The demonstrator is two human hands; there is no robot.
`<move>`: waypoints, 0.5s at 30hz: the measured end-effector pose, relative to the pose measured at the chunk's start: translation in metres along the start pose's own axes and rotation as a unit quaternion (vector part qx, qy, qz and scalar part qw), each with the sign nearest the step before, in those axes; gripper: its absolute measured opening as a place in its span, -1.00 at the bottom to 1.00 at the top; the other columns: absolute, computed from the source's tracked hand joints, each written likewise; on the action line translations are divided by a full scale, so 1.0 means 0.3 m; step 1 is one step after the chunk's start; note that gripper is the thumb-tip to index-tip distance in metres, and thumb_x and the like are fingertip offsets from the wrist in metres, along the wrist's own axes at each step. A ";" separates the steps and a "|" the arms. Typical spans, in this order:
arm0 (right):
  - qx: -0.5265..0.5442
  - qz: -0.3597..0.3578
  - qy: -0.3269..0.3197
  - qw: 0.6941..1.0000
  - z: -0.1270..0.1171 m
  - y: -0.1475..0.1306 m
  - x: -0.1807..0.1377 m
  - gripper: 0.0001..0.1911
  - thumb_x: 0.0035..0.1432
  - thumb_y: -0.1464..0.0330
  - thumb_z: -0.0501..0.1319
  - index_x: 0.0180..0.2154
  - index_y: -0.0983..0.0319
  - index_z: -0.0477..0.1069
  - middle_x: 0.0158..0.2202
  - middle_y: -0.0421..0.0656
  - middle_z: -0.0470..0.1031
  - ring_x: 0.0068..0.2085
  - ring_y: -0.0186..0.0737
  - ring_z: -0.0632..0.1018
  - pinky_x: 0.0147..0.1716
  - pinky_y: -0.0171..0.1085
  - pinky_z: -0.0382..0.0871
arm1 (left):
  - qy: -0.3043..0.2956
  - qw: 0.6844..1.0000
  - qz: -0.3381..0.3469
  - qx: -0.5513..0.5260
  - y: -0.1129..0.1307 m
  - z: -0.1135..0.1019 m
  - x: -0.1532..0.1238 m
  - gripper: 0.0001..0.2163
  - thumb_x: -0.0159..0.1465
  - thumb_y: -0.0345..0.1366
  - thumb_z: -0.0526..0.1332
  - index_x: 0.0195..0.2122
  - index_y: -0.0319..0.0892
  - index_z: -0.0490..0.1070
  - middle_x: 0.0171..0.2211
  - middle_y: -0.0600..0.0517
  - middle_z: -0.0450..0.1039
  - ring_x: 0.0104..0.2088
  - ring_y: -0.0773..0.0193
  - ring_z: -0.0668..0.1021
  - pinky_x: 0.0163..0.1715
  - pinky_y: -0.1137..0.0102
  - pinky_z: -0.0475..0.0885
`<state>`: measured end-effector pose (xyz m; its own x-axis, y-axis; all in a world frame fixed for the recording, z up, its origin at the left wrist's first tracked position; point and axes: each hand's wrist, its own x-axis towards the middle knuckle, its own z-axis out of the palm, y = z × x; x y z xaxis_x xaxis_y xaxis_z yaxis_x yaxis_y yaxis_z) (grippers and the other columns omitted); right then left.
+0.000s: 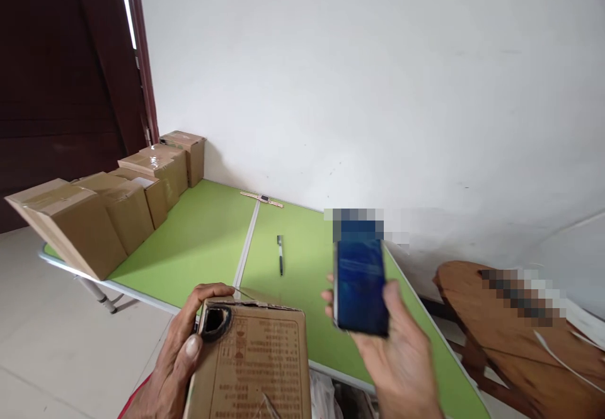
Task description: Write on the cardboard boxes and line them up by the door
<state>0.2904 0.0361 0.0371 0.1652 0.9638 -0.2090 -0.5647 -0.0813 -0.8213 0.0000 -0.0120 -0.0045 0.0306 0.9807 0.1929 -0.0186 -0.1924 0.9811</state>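
At the near edge of the table, my left hand [177, 356] grips the left side of a cardboard box [259, 362]. Printed text covers the box's face, and a dark-rimmed hole shows near its upper left corner. My right hand [401, 356] is wrapped round a smartphone [362, 286] held upright above the right half of the table, its dark blue screen towards me. The phone and hand are slightly blurred. Beyond the box a pen [280, 255] lies on the green table, and a wristwatch [263, 199] lies flat near the wall.
Several taped cardboard boxes [137, 211] stand in a row along the left side of the green table [189, 236]. To the right is a wooden stool or small table [510, 337] with a white cable. A white wall [378, 79] rises behind; a dark door [57, 79] is at left.
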 end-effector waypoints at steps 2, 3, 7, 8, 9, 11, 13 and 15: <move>-0.004 0.008 0.047 0.999 -0.039 0.056 0.143 -0.59 0.39 0.09 0.26 0.00 0.29 0.56 -0.21 0.02 0.75 -0.28 0.08 0.77 -0.28 -0.05 0.71 | 0.019 1.000 0.010 0.012 0.004 0.009 0.002 -0.35 0.35 0.36 -0.05 0.15 0.01 0.44 0.15 -0.06 0.47 0.15 -0.18 0.50 0.04 0.20 0.40; -0.017 0.018 0.073 0.997 -0.064 0.092 0.212 -0.64 0.46 0.15 0.18 0.02 0.30 0.52 -0.25 0.00 0.74 -0.31 0.04 0.77 -0.29 -0.07 0.70 | 0.030 0.999 0.013 0.019 0.003 0.012 0.003 -0.35 0.36 0.36 -0.06 0.14 0.01 0.44 0.17 -0.06 0.47 0.17 -0.19 0.48 0.04 0.21 0.39; -0.065 0.088 0.109 0.988 -0.171 0.230 0.428 -0.64 0.54 0.27 0.05 0.09 0.39 0.44 -0.33 0.01 0.72 -0.35 -0.02 0.76 -0.28 -0.10 0.69 | 0.062 0.997 0.015 0.041 -0.015 0.012 0.010 -0.34 0.35 0.36 -0.07 0.13 -0.01 0.48 0.18 -0.07 0.49 0.21 -0.24 0.45 0.03 0.19 0.40; -0.070 0.095 0.116 0.986 -0.191 0.252 0.464 -0.64 0.55 0.27 0.04 0.11 0.39 0.43 -0.34 0.00 0.71 -0.35 -0.02 0.76 -0.29 -0.09 0.69 | 0.069 0.997 0.016 0.044 -0.021 0.010 0.011 -0.33 0.34 0.36 -0.07 0.12 -0.01 0.49 0.17 -0.08 0.50 0.21 -0.24 0.46 0.03 0.18 0.41; -0.075 0.101 0.121 0.985 -0.207 0.270 0.495 -0.63 0.55 0.27 0.03 0.13 0.38 0.42 -0.34 -0.01 0.71 -0.34 -0.03 0.76 -0.28 -0.09 0.69 | 0.076 0.996 0.018 0.046 -0.025 0.008 0.013 -0.33 0.34 0.37 -0.06 0.11 -0.01 0.51 0.17 -0.08 0.51 0.21 -0.25 0.47 0.03 0.18 0.43; -0.085 0.107 0.132 0.982 -0.226 0.292 0.546 -0.62 0.56 0.25 0.03 0.17 0.35 0.40 -0.30 -0.04 0.70 -0.30 -0.05 0.76 -0.25 -0.09 0.69 | 0.084 0.995 0.022 0.047 -0.030 0.003 0.016 -0.34 0.33 0.37 -0.04 0.10 0.01 0.53 0.15 -0.07 0.53 0.20 -0.24 0.48 0.02 0.18 0.45; -0.099 0.110 0.146 0.978 -0.232 0.302 0.587 -0.61 0.57 0.22 0.03 0.18 0.32 0.40 -0.21 -0.04 0.69 -0.26 -0.10 0.74 -0.21 -0.10 0.68 | 0.082 0.995 0.022 0.045 -0.034 -0.001 0.018 -0.33 0.32 0.38 -0.03 0.11 0.03 0.53 0.15 -0.05 0.54 0.21 -0.23 0.49 0.02 0.19 0.47; -0.122 0.108 0.165 0.973 -0.234 0.306 0.621 -0.61 0.55 0.17 0.09 0.19 0.29 0.40 -0.10 -0.04 0.65 -0.21 -0.14 0.71 -0.18 -0.11 0.66 | 0.077 0.996 0.017 0.043 -0.042 -0.007 0.020 -0.31 0.30 0.41 -0.03 0.12 0.04 0.54 0.16 -0.04 0.54 0.21 -0.25 0.49 0.03 0.17 0.47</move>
<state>0.3259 0.1903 -0.1145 0.3373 0.7866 -0.5172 -0.4139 -0.3695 -0.8320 -0.0016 -0.0035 -0.0158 -0.1226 0.9658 0.2286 0.0690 -0.2215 0.9727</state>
